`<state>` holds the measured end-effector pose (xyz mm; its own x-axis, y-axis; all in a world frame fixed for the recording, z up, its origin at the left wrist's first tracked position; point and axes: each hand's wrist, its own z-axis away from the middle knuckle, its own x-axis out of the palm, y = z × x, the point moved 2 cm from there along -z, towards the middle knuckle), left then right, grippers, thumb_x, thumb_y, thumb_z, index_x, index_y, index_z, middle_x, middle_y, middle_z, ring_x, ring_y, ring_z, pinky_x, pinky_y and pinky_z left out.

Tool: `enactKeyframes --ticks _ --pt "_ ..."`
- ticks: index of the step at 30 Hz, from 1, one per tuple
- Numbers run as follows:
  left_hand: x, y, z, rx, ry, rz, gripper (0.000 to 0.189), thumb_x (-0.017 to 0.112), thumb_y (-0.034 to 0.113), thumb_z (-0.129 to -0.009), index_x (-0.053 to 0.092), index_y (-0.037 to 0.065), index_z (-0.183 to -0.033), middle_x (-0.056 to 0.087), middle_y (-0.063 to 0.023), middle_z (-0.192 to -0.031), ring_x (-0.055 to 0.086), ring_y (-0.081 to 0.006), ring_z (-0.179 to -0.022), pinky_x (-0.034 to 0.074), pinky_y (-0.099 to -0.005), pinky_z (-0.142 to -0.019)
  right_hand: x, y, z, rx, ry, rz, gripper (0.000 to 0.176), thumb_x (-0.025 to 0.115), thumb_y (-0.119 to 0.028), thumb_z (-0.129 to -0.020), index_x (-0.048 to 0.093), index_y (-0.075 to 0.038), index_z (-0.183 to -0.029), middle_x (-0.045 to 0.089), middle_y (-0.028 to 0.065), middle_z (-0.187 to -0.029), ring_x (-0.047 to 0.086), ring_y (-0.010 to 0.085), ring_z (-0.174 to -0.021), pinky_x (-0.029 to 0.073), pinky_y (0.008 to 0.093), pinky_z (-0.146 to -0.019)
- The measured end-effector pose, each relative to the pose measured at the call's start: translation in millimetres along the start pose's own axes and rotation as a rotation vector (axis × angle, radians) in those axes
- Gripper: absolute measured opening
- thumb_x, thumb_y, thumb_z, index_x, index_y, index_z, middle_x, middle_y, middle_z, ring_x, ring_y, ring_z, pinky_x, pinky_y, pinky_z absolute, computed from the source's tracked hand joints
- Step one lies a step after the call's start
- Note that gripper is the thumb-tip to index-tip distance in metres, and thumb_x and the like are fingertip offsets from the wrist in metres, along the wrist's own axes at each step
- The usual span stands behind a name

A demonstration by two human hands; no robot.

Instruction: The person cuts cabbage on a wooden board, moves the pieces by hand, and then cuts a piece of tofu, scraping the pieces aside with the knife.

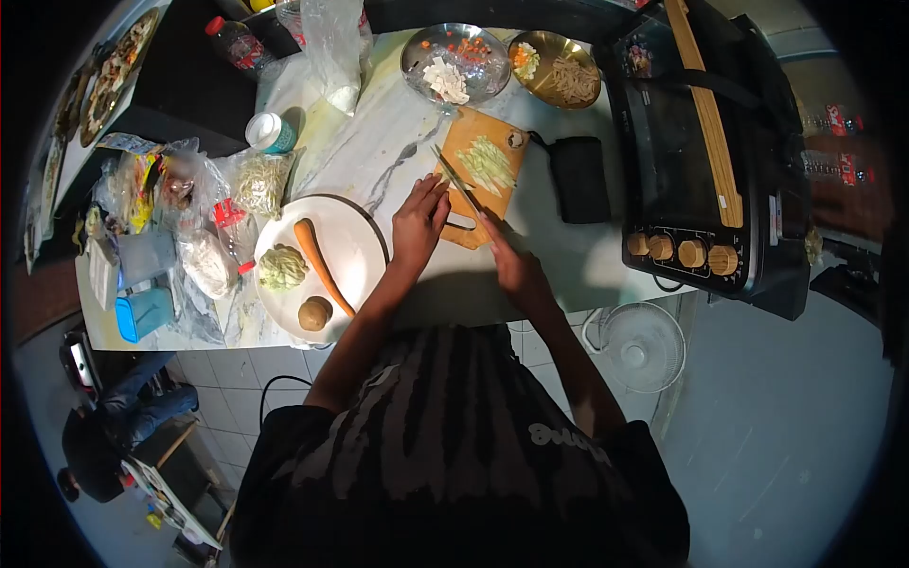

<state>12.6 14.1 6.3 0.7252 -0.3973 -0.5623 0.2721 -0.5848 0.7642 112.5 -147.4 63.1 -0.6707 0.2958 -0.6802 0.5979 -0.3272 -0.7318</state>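
Note:
My right hand (514, 270) is closed on the handle of a knife (458, 180), whose blade lies across a wooden cutting board (500, 128). My left hand (421, 218) is at the board's left edge beside the blade, its fingers together; what they press, if anything, is too small to tell. Pale green shredded vegetable (487, 163) lies on the board to the right of the blade. Near the board's upper right corner is a small brownish piece (516, 139). A white plate (365, 232) to the left carries a carrot (320, 260), a pale green vegetable (283, 268) and a round brown item (314, 313).
Two metal plates (413, 83) (588, 96) with cut food stand behind the board. A black pouch (579, 180) and a black oven (677, 151) are on the right. Bags (260, 185), a white jar (271, 133) and bottles (237, 43) stand left. Another person (95, 445) is at lower left.

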Motion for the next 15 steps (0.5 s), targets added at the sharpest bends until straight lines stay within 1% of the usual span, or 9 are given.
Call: enactKeyframes --ticks 2,3,5,6,8,9,11,14,15 --pt "0.1 5.3 6.8 -0.023 -0.004 -0.016 0.025 0.069 0.009 -0.094 0.072 0.005 -0.118 0.069 -0.0157 -0.124 0.065 -0.0335 -0.119 0.051 -0.0395 -0.105 -5.6 -15.3 -4.3 0.430 -0.310 0.141 0.057 0.050 -0.017 -0.103 0.034 -0.028 -0.157 0.067 0.0267 -0.118 0.070 0.0403 -0.099 0.058 0.0462 -0.082" --pt "6.7 5.0 3.8 -0.009 0.001 -0.006 0.025 0.069 0.009 -0.094 0.072 0.005 -0.118 0.069 -0.0157 -0.124 0.065 -0.0335 -0.119 0.051 -0.0395 -0.105 -2.2 2.0 2.9 0.430 -0.295 0.150 0.057 0.050 -0.017 -0.103 0.034 -0.028 -0.157 0.067 0.0267 -0.118 0.070 0.0403 -0.099 0.058 0.0462 -0.082" --pt "5.9 0.4 -4.0 0.064 0.044 -0.023 0.023 0.069 0.009 -0.093 0.073 0.004 -0.116 0.069 -0.0158 -0.123 0.066 -0.0334 -0.117 0.053 -0.0391 -0.102 8.6 28.1 14.3 -0.098 0.168 -0.034 0.058 0.052 -0.016 -0.102 0.037 -0.032 -0.156 0.069 0.0255 -0.092 0.068 0.0451 -0.078 0.055 0.0502 -0.067" --pt "1.4 1.0 -5.7 0.072 0.056 -0.024 0.022 0.069 0.009 -0.093 0.072 0.003 -0.114 0.070 -0.0160 -0.121 0.067 -0.0335 -0.115 0.054 -0.0387 -0.100 11.7 20.5 4.9 -0.101 0.168 -0.043 0.058 0.052 -0.016 -0.102 0.037 -0.032 -0.156 0.069 0.0255 -0.092 0.068 0.0451 -0.078 0.055 0.0502 -0.067" --pt "1.0 5.0 0.9 0.039 0.044 -0.024 0.022 0.069 0.009 -0.093 0.072 0.003 -0.114 0.070 -0.0161 -0.120 0.068 -0.0336 -0.114 0.054 -0.0386 -0.099 14.0 4.3 -5.5 0.221 -0.045 0.123 0.059 0.054 -0.014 -0.101 0.040 -0.034 -0.154 0.064 0.0252 -0.080 0.065 0.0459 -0.069 0.051 0.0518 -0.061" --pt "0.6 5.3 -0.7 0.030 0.047 -0.028 0.022 0.070 0.009 -0.093 0.072 0.002 -0.113 0.071 -0.0162 -0.119 0.068 -0.0336 -0.113 0.055 -0.0385 -0.099 12.7 7.9 1.0 0.220 -0.046 0.122 0.059 0.054 -0.014 -0.101 0.040 -0.034 -0.154 0.064 0.0252 -0.080 0.065 0.0459 -0.069 0.051 0.0518 -0.061" --pt "-1.1 5.6 -3.9 0.068 0.071 -0.039 0.022 0.070 0.009 -0.092 0.072 0.002 -0.112 0.071 -0.0156 -0.118 0.068 -0.0332 -0.112 0.055 -0.0384 -0.099 10.1 13.6 12.9 0.110 0.045 0.056 0.059 0.055 -0.014 -0.100 0.041 -0.034 -0.153 0.065 0.0258 -0.081 0.066 0.0447 -0.070 0.052 0.0509 -0.062" --pt "2.6 2.8 1.5 0.122 0.083 -0.061 0.020 0.070 0.007 -0.092 0.073 0.001 -0.110 0.071 -0.0147 -0.116 0.069 -0.0316 -0.111 0.054 -0.0383 -0.099 6.7 8.1 21.1 0.186 -0.004 0.155 0.059 0.056 -0.014 -0.100 0.041 -0.034 -0.154 0.065 0.0260 -0.082 0.066 0.0435 -0.071 0.052 0.0508 -0.063" --pt "2.5 4.6 0.5 0.121 0.092 -0.064 0.020 0.070 0.007 -0.092 0.073 0.001 -0.110 0.071 -0.0147 -0.116 0.069 -0.0316 -0.111 0.054 -0.0383 -0.099 7.5 11.6 19.4 0.177 -0.005 0.158 0.059 0.056 -0.014 -0.100 0.041 -0.034 -0.154 0.065 0.0260 -0.082 0.066 0.0435 -0.071 0.052 0.0508 -0.063"
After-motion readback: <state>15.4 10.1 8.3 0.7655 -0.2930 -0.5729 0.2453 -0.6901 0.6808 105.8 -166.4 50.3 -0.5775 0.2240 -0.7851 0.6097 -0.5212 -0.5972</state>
